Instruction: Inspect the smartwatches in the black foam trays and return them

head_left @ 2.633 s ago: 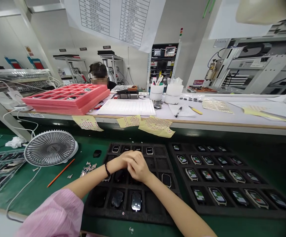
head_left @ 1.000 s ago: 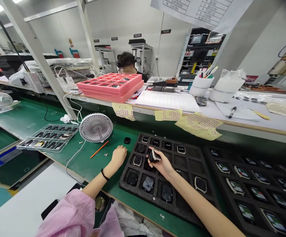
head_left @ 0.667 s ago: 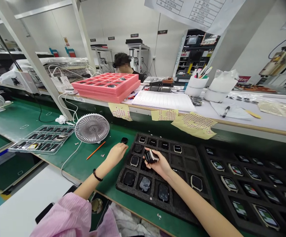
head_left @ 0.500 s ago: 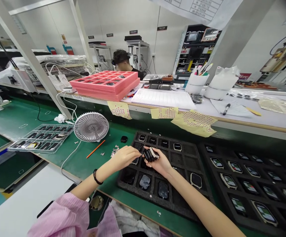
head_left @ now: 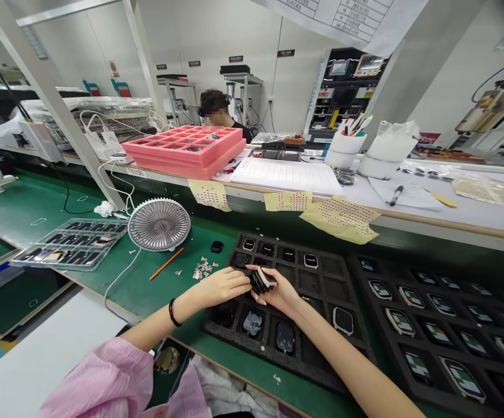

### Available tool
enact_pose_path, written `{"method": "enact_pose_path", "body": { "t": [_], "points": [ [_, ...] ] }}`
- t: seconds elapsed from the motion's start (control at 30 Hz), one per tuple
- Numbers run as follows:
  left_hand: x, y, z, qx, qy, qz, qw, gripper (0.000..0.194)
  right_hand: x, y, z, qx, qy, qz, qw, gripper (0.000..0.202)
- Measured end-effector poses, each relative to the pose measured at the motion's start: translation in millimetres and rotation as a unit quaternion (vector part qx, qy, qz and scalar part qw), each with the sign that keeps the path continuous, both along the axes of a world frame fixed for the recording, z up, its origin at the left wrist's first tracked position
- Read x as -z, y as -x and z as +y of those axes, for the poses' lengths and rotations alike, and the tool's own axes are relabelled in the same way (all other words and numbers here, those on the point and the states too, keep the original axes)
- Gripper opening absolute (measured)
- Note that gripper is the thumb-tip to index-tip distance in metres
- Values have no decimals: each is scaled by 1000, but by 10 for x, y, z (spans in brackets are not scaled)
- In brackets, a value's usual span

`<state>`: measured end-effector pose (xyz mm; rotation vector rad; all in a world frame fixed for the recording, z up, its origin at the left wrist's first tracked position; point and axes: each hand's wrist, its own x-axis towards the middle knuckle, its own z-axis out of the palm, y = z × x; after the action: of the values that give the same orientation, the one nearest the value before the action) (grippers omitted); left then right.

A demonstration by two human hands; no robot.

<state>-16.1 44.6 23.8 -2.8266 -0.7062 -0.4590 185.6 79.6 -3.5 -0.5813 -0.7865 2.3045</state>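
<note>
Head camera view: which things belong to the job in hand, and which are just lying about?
Probably part of the job:
stack of watch-like pieces, held in the right hand with the left hand at it
black foam tray beneath the hands

Apparently just lying about:
orange stick
black marker on the shelf

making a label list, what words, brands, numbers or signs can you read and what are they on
No text is legible.
Hanging table sheet: blurred
Black wall signs: too small
Red sign: blurred
Shelf-edge label: too small
Lit smartwatch screens: too small
</note>
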Motion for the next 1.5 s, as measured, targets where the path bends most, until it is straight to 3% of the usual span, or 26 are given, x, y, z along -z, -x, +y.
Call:
{"method": "enact_pose_path", "body": {
  "t": [0.2,0.47,0.57,0.7,0.8,0.97,1.1,1.27,1.33,1.43,1.5],
  "points": [
    [16,-5,14,-41,124,-86,988,19,2,8,-104,-43,-57,-54,996,37],
    [70,47,58,-97,215,-127,964,26,81,95,-164,-43,-40,-56,997,43],
    [8,182,118,-175,228,-121,950,34,88,100,-148,-37,-29,-60,997,48],
    [-14,493,212,-303,215,-87,924,29,81,60,-85,9,-7,-61,998,47],
    [107,646,242,-357,202,-51,911,30,79,34,-45,19,3,-49,999,47],
    [368,648,258,-392,182,-14,902,22,82,32,-45,11,1,-39,999,46],
    [342,621,258,-376,169,-19,911,28,61,28,-45,1,7,-27,1000,44],
    [28,449,123,-305,152,-74,937,23,19,18,-27,-22,29,-2,999,41],
    [-95,304,44,-234,160,-116,952,23,12,12,-29,-41,34,9,999,38],
    [-201,98,-39,-73,181,-198,961,23,13,3,-42,-73,36,32,996,33],
    [-215,18,-57,-26,174,-215,961,23,17,-2,-52,-93,35,46,994,30]
  ]
}}
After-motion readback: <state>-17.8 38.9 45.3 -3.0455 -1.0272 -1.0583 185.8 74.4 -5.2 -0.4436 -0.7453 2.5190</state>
